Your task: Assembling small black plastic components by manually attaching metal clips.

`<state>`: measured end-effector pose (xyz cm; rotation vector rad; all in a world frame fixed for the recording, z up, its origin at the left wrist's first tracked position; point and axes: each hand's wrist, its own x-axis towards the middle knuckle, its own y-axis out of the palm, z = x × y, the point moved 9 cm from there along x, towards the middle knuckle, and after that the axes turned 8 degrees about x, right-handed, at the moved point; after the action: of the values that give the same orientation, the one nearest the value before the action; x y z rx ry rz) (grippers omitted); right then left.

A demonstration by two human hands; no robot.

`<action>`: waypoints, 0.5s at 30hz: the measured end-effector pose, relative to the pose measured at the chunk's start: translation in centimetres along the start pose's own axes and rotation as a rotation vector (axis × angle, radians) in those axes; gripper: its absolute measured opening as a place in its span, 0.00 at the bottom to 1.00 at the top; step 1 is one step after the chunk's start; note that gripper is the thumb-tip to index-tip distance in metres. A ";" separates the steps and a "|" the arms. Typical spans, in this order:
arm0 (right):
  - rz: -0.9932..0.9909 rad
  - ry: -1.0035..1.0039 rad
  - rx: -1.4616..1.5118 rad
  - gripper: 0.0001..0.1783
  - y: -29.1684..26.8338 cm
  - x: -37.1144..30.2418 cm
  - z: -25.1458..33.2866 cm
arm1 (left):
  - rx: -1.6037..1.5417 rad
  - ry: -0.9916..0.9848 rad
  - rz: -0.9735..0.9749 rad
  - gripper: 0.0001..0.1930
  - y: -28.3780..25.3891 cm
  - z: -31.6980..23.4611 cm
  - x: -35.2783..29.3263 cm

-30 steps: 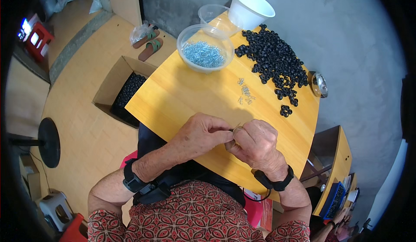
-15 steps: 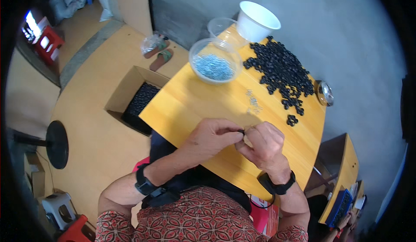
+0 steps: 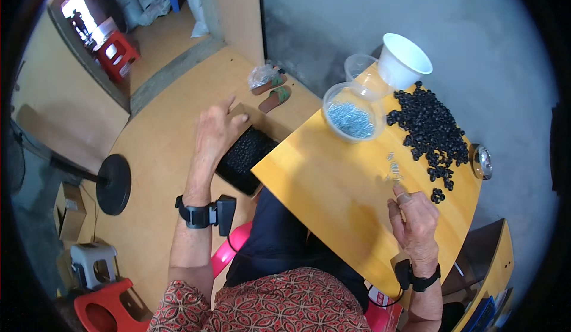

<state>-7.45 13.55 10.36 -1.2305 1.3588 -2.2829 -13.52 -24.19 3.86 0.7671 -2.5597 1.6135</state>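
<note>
My left hand [image 3: 215,131] is held out to the left above a cardboard box [image 3: 275,127] on the floor, its fingers apart and nothing in them. Many small black parts [image 3: 245,156] fill the box. Over the wooden table, my right hand [image 3: 416,218] has its index finger stretched toward a few small loose metal pins [image 3: 395,168]; thumb and finger are apart. A round clear tub [image 3: 351,120] of similar silvery pins stands by the table's left edge. Toward the far right lies a heap of small black round pieces [image 3: 429,127].
A white bowl [image 3: 405,61] and a clear plastic container [image 3: 364,73] stand at the table's far corner. By the right edge sits a round, shiny tin [image 3: 482,161]. Slippers [image 3: 275,98], a black round base [image 3: 113,183] and a red stool [image 3: 110,308] are on the floor.
My hands have parted from a small black piece held between them. The left swung out over the box; the right moved toward the loose pins. The view has shifted left.
</note>
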 end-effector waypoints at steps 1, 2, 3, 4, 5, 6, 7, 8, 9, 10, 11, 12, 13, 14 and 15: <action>-0.006 0.015 -0.040 0.12 -0.4 -0.1 -0.4 | -0.071 0.003 -0.008 0.18 1.0 0.5 0.1; 0.010 0.005 0.008 0.11 0.0 0.1 -0.6 | -0.124 -0.011 -0.021 0.20 1.2 1.0 -0.3; 0.033 0.012 0.037 0.11 0.2 -0.2 -0.9 | -0.426 0.008 0.085 0.21 1.1 -0.8 -0.6; 0.057 0.009 0.045 0.09 0.2 -0.4 -1.2 | -0.735 0.029 0.204 0.22 -0.9 -3.8 -1.2; 0.062 0.050 -0.018 0.09 -0.2 -1.1 -2.0 | -0.821 0.085 0.331 0.22 -2.4 -8.5 -2.3; 0.086 0.075 -0.021 0.09 -0.7 -1.7 -2.7 | -0.862 0.169 0.460 0.20 -3.2 -12.3 -3.9; 0.106 0.097 -0.011 0.09 -0.9 -2.2 -2.9 | -0.741 0.463 0.486 0.19 -5.0 -16.2 -5.8; 0.122 0.093 -0.010 0.10 -1.1 -2.3 -2.8 | -0.806 0.666 0.632 0.19 -6.7 -19.3 -8.4; 0.143 0.094 -0.015 0.11 -1.1 -2.5 -2.9 | -0.897 0.895 0.750 0.21 -7.2 -21.3 -11.0; 0.159 0.092 -0.013 0.11 -1.1 -2.7 -2.9 | -0.865 1.298 0.768 0.17 -8.8 -23.3 -13.7; 0.175 0.016 0.051 0.11 -0.1 -1.1 -0.8 | -0.843 1.271 0.912 0.10 -11.8 -23.6 -16.3; 0.182 0.059 0.004 0.11 0.4 -1.7 -2.0 | -0.885 1.315 0.933 0.10 -9.8 -24.4 -16.0; 0.202 0.073 0.004 0.12 1.0 -2.5 -2.9 | -0.939 1.319 0.968 0.10 -7.8 -25.4 -15.9; 0.209 0.077 0.016 0.12 1.0 -3.0 -3.1 | -0.971 1.320 1.002 0.09 -6.9 -26.1 -16.2; 0.194 0.094 0.002 0.12 0.8 -3.3 -3.3 | -0.982 1.305 1.029 0.09 -6.5 -26.6 -16.5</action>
<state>-8.07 17.01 7.19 -0.9557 1.4378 -2.2300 -2.63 2.73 17.30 -1.3311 -2.0454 0.2410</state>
